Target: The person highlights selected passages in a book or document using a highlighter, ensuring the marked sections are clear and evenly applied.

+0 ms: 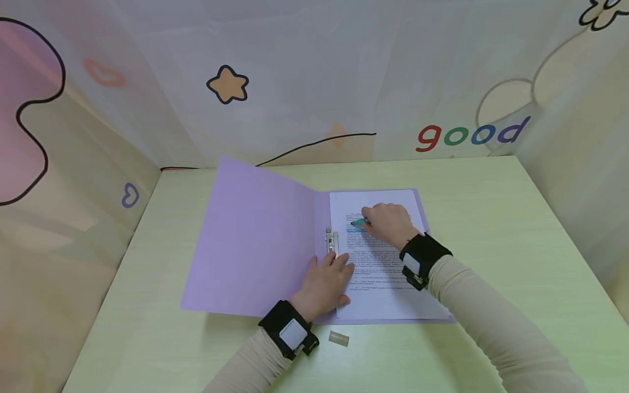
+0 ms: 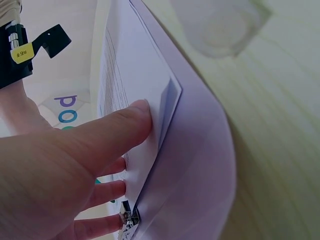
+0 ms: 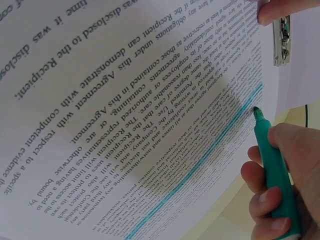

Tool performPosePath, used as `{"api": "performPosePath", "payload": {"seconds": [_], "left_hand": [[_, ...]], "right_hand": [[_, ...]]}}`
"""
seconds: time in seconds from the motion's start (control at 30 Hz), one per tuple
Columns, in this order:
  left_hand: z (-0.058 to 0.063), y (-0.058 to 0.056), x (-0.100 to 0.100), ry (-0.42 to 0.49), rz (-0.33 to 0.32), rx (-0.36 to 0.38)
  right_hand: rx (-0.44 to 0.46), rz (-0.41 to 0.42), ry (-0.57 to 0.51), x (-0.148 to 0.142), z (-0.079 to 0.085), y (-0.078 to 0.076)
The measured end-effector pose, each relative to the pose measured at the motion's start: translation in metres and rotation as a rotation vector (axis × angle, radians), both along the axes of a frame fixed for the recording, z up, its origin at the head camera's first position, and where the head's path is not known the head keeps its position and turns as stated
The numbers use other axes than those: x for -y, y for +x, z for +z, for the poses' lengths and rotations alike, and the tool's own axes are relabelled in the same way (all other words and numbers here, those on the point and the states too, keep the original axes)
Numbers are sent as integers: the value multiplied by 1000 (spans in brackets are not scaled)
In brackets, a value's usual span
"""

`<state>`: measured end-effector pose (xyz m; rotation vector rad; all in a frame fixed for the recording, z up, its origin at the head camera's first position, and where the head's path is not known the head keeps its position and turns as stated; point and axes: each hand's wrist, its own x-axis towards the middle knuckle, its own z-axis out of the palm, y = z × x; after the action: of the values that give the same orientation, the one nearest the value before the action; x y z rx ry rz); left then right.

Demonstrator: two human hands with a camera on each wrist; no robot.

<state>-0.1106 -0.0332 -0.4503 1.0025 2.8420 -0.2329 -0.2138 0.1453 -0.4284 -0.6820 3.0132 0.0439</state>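
A teal highlighter (image 3: pixel 274 165) is gripped in my right hand (image 1: pixel 390 222), its tip at the left end of a text line high on the printed page (image 1: pixel 388 297). A teal stripe (image 3: pixel 192 172) runs across one line of the text. My left hand (image 1: pixel 324 281) rests with spread fingers on the lower left of the page, its thumb (image 2: pixel 127 120) near the corner of the sheets. The paper lies in an open purple folder (image 1: pixel 260 240), next to the metal clip (image 1: pixel 331 240) at the spine.
A small greyish cap (image 1: pixel 339 338) lies on the pale wooden table (image 1: pixel 491 218) just below the folder. The folder's cover stands slightly raised on the left. A printed cloth backdrop (image 1: pixel 304 71) encloses the table at the back and sides.
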Motion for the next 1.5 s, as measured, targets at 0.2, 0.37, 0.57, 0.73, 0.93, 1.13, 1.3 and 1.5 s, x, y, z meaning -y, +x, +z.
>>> {"api": "performPosePath", "payload": {"seconds": [0.2, 0.37, 0.57, 0.73, 0.93, 1.13, 1.3, 1.5], "left_hand": [[0, 0, 0, -8, 4, 7], [0, 0, 0, -17, 3, 2], [0, 1, -1, -19, -1, -15], [-1, 1, 0, -24, -4, -21], [-2, 0, 0, -21, -9, -33], [-1, -1, 0, -19, -9, -29], [0, 0, 1, -26, -11, -36], [0, 1, 1, -19, -7, -32]], "right_hand": [[-24, 9, 1, 2, -1, 0], [-32, 8, 16, 5, 0, 1], [-17, -2, 45, 7, 2, 2], [-26, 2, 44, 7, 1, 3], [-38, 12, 42, 6, 0, 2], [-42, 14, 44, 5, 0, 2], [-31, 7, 41, 5, 1, 2], [-19, -5, 34, 4, 2, 3]]}}
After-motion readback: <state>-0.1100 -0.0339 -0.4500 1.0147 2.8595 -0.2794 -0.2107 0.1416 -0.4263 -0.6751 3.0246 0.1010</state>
